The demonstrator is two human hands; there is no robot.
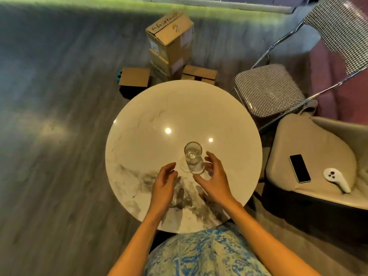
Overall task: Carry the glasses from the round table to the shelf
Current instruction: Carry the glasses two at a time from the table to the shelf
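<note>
Head view, glass (pixel 193 156) upright on round table (pixel 139 136), right hand (pixel 212 181) grip open beside it, left hand (pixel 164 183) open, empty

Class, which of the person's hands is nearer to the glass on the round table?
Right. The right hand curls open beside the glass, fingers almost at its side. The left hand hovers open farther off, on its other side.

Glossy marble table (pixel 151 116), clear glass (pixel 193 156)

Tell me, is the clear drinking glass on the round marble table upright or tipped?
Upright: the clear drinking glass stands on its base, rim upward.
</note>
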